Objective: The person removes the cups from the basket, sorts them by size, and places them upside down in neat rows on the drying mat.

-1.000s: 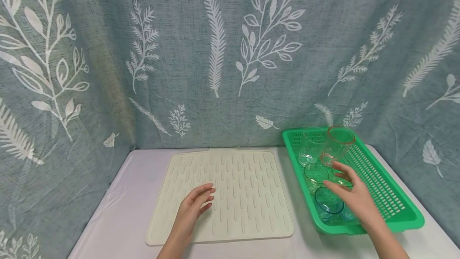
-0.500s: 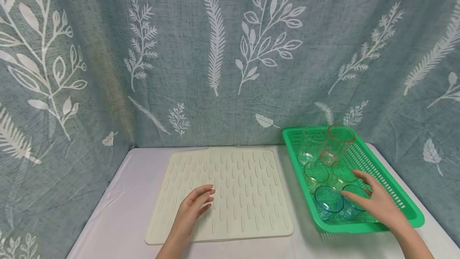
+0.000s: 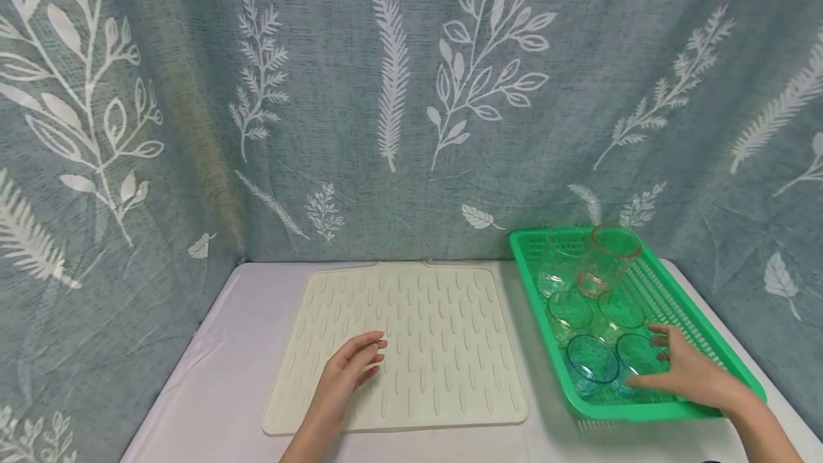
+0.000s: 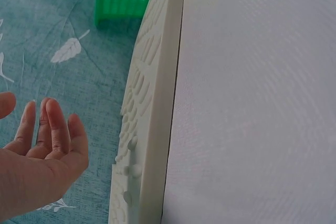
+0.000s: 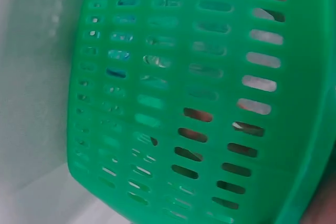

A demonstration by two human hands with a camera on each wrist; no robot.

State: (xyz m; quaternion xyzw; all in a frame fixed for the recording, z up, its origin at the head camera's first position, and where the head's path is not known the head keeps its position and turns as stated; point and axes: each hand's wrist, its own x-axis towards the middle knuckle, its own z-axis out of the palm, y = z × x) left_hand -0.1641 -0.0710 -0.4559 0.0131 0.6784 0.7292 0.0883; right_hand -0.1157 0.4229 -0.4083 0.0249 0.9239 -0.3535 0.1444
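My right hand (image 3: 691,374) reaches into the front right of the green basket (image 3: 551,352). Its thumb and fingers are spread around the near right side of a blue-tinted drinking glass (image 3: 633,363). A second blue glass (image 3: 590,363) stands left of that one. In the right wrist view the slotted basket wall (image 5: 173,87) hides most of the glasses, and skin shows through some slots. My left hand (image 3: 343,377) hovers over the cream drying mat (image 3: 444,356), fingers loosely bent, holding nothing; the left wrist view shows the same hand (image 4: 47,166) palm up.
Behind the blue glasses stand two more short glasses, a left one (image 3: 569,311) and a right one (image 3: 620,311). At the basket's back are a tall clear glass (image 3: 559,263) and a tall red-rimmed glass (image 3: 611,263). A patterned curtain (image 3: 321,91) hangs behind the white table (image 3: 221,363).
My right hand has moved right and toward the front of the basket, from above the glasses down beside the front right blue one. My left hand has stayed in place.
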